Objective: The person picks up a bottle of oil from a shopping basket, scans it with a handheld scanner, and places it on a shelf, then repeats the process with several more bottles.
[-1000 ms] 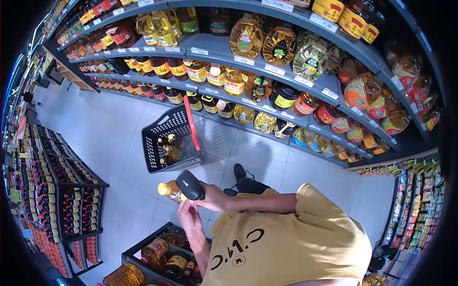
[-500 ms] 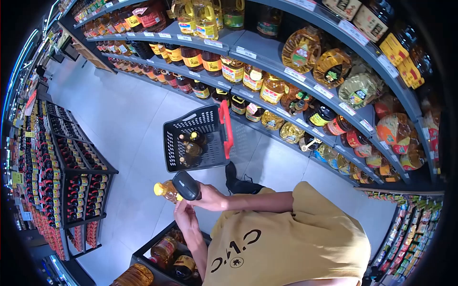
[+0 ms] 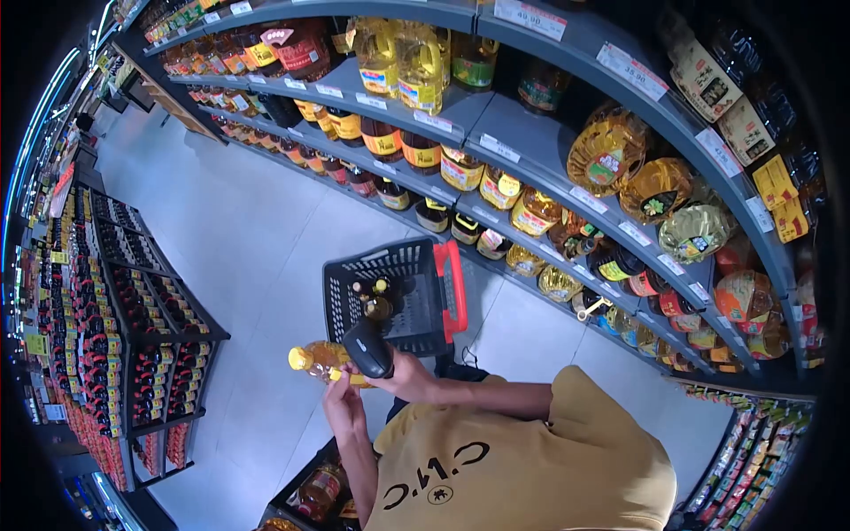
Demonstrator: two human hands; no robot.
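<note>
My right hand (image 3: 412, 377) is closed around a black handheld barcode scanner (image 3: 368, 349), its head tilted over a bottle. That bottle (image 3: 326, 356) is clear with golden contents and a yellow cap pointing left; the scanner covers part of it. My left hand (image 3: 343, 409) is closed, its fingertips pinching at a small yellow part on the near side of the bottle. Beyond the hands, a dark grey shopping basket (image 3: 341, 257) with a red handle (image 3: 452, 288) stands on the floor. Several small bottles (image 3: 378, 307) lie inside it.
Long curved shelves (image 3: 496, 115) of oil and sauce bottles run along the far and right side. A display rack (image 3: 133, 336) packed with dark bottles stands at left. Near my left forearm is a bin (image 3: 292, 485) with large bottles. Packaged goods (image 3: 753, 451) hang at lower right.
The view has shifted, so the basket appears lower and farther right. The scanner is tilted more and has moved slightly right and down. More of the bottle shows, lying more level.
</note>
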